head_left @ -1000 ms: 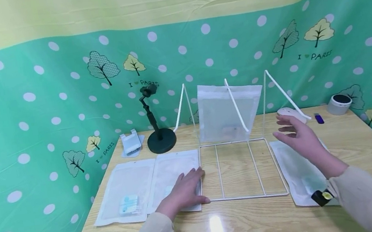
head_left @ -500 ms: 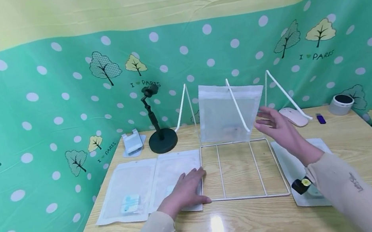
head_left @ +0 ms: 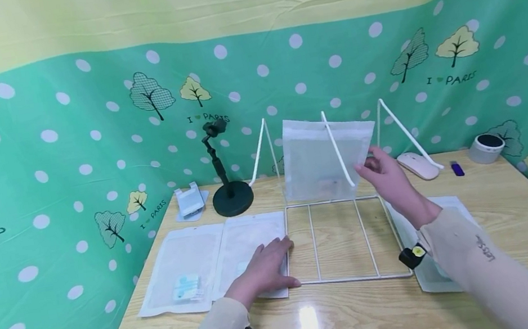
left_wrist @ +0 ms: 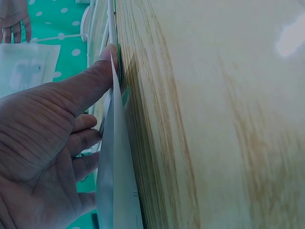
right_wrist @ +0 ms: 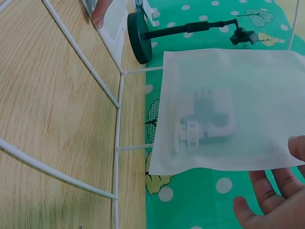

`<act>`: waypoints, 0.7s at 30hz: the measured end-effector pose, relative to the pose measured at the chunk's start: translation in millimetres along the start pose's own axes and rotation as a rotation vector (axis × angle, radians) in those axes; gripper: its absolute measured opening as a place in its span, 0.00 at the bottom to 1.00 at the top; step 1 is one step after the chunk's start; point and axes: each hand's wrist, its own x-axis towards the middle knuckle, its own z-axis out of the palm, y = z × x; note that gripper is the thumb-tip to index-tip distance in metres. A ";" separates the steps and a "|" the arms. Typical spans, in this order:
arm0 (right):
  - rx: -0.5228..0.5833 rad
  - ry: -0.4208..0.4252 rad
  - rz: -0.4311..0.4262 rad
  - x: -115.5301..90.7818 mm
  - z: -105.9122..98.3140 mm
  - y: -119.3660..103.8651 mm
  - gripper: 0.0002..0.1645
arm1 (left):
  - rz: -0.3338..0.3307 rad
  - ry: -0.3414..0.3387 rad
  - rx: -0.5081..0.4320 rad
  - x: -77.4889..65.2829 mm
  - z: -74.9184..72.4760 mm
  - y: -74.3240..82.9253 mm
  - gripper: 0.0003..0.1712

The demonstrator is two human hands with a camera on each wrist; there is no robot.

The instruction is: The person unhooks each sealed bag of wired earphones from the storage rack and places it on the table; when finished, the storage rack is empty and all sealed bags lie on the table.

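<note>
A white wire rack (head_left: 350,279) with three slanted prongs stands on the table. A translucent white zip pouch (head_left: 311,157) hangs from its middle prong; a boxy item shows dimly through it in the right wrist view. My right hand (head_left: 395,184) pinches the pouch's right edge, thumb in front and fingers behind. With fingers spread, my left hand (head_left: 266,271) rests at the rack's left rail, over a flat white pouch (head_left: 245,241). In the left wrist view, the left thumb (left_wrist: 93,81) lies along the rail beside that pouch's lifted edge.
Another flat pouch (head_left: 182,267) lies at the left, and one (head_left: 450,210) lies partly under my right forearm. A black stand (head_left: 231,198) and a white phone holder (head_left: 190,201) sit back left. A mouse (head_left: 418,165), purple USB stick (head_left: 456,168) and round white device (head_left: 486,148) sit back right.
My right hand has moved left from beside the mouse to the hanging pouch's right edge, and its thumb has come in front of the pouch. My left hand has stayed put.
</note>
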 end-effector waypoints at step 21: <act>0.186 0.005 -0.088 -16.9 -1.7 -5.6 0.17 | -0.001 -0.012 0.015 2.8 1.4 -2.1 0.53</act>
